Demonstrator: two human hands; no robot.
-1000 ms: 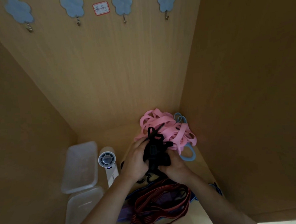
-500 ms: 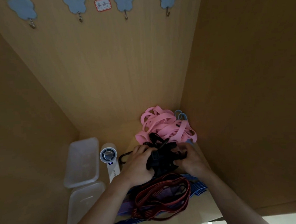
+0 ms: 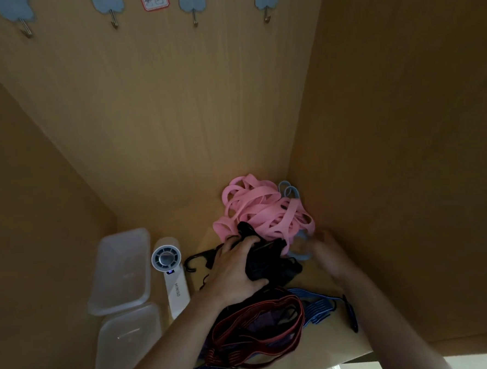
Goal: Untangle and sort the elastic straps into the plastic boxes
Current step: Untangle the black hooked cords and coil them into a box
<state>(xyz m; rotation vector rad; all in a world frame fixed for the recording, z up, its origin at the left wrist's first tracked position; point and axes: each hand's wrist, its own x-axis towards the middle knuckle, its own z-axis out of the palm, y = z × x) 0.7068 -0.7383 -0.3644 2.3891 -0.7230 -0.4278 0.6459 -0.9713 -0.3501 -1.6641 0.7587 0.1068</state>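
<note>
With the left hand gripping the black straps and the blurred right hand's grasp unclear, lifting may drag overlapping pink straps along.

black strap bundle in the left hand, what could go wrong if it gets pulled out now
1. The black strap bundle gripped by the left hand pokes into the pink straps; pulling may drag pink loops along.
2. Its thin black cords trail toward the handheld fan and could snag it.
3. The red straps lie near the shelf's front edge under the forearm; a nudge might tip them off.
</note>
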